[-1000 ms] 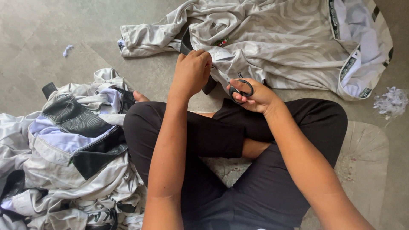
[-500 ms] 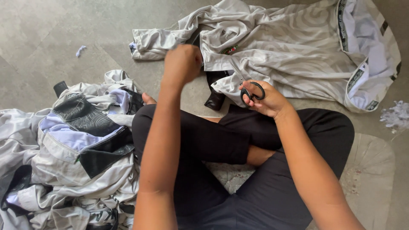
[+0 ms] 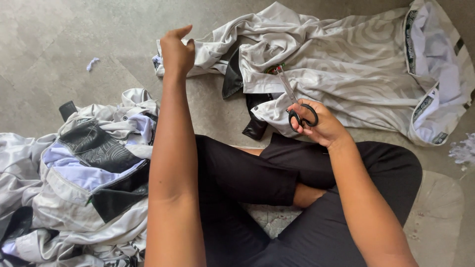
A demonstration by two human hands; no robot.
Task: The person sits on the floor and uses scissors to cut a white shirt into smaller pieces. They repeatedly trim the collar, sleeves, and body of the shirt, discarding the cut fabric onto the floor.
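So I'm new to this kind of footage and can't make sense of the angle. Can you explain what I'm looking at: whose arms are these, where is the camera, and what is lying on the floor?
The camera sits on a person's head and looks down, so the two bare arms are that person's own. They sit cross-legged in black trousers on a grey floor.

The left hand is raised and grips the edge of a pale grey patterned garment spread out in front. The right hand holds black-handled scissors, fingers through the loops, with the blades pointing up onto that garment.

On the person's left lies a heap of similar grey, black and lilac clothes. A small scrap of fabric lies on the floor farther away, and some shredded bits lie at the right edge.
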